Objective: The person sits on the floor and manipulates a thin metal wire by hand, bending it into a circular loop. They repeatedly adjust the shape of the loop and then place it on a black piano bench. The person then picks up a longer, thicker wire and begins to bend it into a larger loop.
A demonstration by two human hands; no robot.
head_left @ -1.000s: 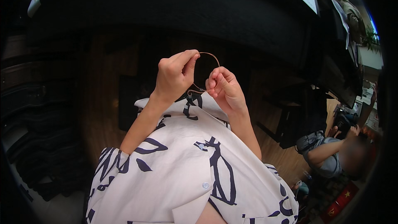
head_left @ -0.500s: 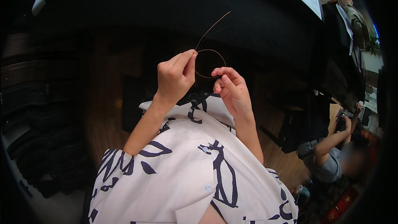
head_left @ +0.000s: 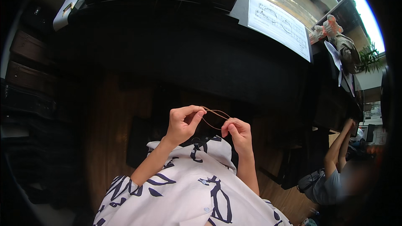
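A thin copper-coloured wire [head_left: 212, 111] is bent into a narrow loop between my two hands, in front of my torso. The thumb and fingertips of my left hand [head_left: 182, 124] are closed on its left side. On the opposite side, the curled fingers and thumb of my right hand [head_left: 238, 134] grip the wire too. Two strands run close together along the top of the loop, and a single strand sags below. Where the wire's ends lie is hidden by my fingers or too fine to see.
Beyond my hands stretches a large dark surface [head_left: 180, 58]. A printed sheet [head_left: 278, 25] lies at the far right, and a white object [head_left: 67, 10] sits far left. Dark cases [head_left: 31, 50] are stacked at left. Another person [head_left: 328, 180] works at the right.
The wire's round loop is now narrower, and its long free end no longer sticks up. My right hand has closed on the wire. The view has tilted up, showing more of the far side.
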